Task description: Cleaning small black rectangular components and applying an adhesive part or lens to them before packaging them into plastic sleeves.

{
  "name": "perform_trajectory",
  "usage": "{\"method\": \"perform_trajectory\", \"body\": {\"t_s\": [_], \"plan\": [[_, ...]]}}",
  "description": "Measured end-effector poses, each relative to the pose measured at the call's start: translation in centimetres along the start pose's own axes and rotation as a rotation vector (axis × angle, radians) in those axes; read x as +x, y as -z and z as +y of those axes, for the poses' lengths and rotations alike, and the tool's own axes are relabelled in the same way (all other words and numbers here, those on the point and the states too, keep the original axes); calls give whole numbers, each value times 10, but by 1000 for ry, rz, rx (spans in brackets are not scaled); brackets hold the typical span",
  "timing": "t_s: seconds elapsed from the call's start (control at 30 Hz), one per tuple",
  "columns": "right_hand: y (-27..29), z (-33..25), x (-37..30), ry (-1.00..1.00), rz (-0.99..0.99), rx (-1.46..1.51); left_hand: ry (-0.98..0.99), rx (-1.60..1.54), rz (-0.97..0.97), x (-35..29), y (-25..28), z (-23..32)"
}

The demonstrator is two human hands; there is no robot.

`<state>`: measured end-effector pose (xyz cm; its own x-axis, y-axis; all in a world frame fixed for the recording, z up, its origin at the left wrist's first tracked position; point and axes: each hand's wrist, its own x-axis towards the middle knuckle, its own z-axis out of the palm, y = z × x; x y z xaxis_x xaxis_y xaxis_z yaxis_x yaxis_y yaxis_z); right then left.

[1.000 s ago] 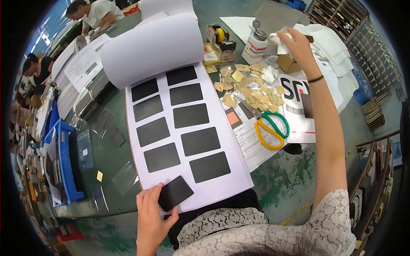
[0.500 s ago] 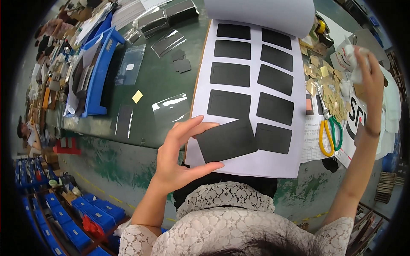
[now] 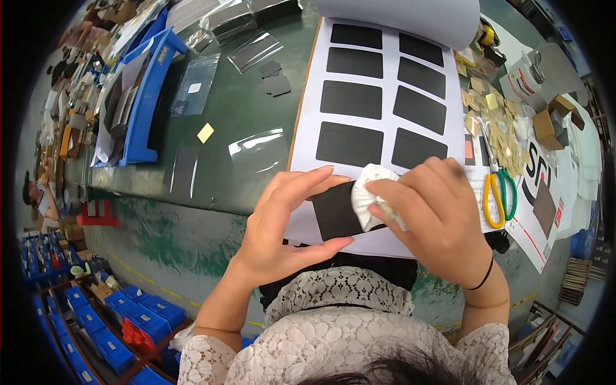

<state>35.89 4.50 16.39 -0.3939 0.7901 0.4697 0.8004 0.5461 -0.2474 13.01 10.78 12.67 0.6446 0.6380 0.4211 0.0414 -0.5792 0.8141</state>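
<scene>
My left hand (image 3: 276, 221) grips a black rectangular card (image 3: 335, 213) by its edges, thumb below and fingers above. Bunched in my right hand (image 3: 439, 221) is a white cloth (image 3: 370, 196), which lies against the right part of the card's face and hides it. Beneath both hands a white paper pad (image 3: 308, 144) bears two columns of similar black cards (image 3: 351, 101). Its top sheet (image 3: 404, 16) is rolled back at the far end. My right hand hides the pad's near right part.
Left of the pad lie clear plastic sleeves (image 3: 260, 154), a yellow square (image 3: 205, 133) and small dark pieces (image 3: 277, 85). A blue bin (image 3: 138, 109) stands farther left. On the right are scissors (image 3: 494, 199), many small tan pieces (image 3: 504, 138), a white container (image 3: 523, 82) and an open carton (image 3: 548, 135).
My right hand has come in from the far right with the white cloth and now presses it on the card. My left hand still holds the card, shifted slightly right.
</scene>
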Motion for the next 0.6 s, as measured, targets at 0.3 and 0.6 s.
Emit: {"method": "perform_trajectory", "body": {"t_s": [0.3, 0.6], "plan": [[21, 3, -21, -223, 79, -123, 89, -23, -14, -9, 7, -8], [30, -2, -8, -232, -25, 169, 131, -31, -112, -6, 4, -6]]}}
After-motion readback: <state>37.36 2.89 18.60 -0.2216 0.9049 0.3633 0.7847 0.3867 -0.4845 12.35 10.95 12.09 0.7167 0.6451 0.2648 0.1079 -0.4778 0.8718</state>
